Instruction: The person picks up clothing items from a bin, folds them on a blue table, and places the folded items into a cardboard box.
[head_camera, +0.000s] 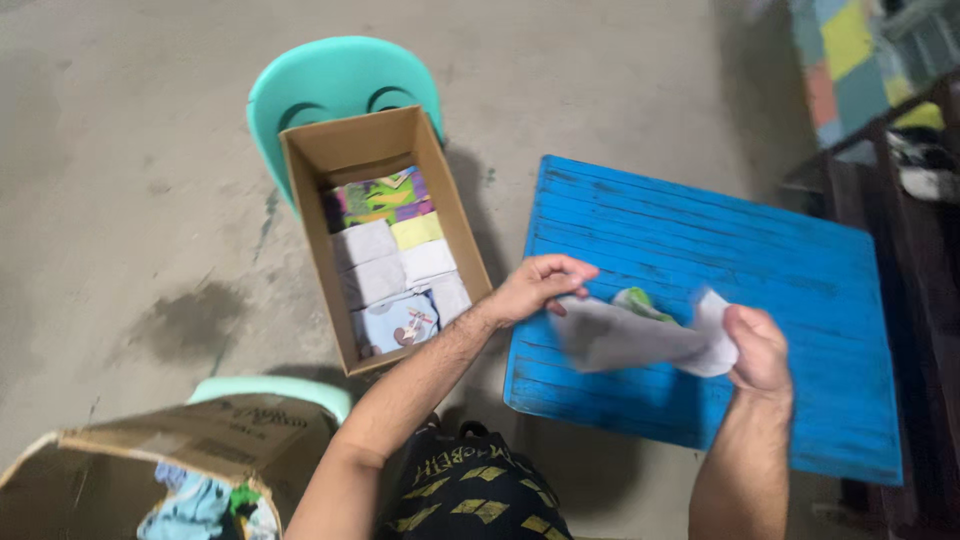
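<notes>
Both hands hold a small grey-white garment (640, 338) with a green patch, stretched between them above the near edge of a blue wooden table (740, 250). My left hand (535, 287) pinches its left end, my right hand (757, 350) grips its right end. The cloth is blurred. To the left, an open cardboard box (305, 190) rests on a mint-green plastic chair (335, 75) and holds several folded small garments (395, 265) in rows.
A second cardboard box (150, 450) at the lower left, on another mint-green chair (275, 390), holds loose crumpled clothes (200, 505). The floor is bare concrete (120, 200). Dark furniture (910, 220) stands to the right of the table.
</notes>
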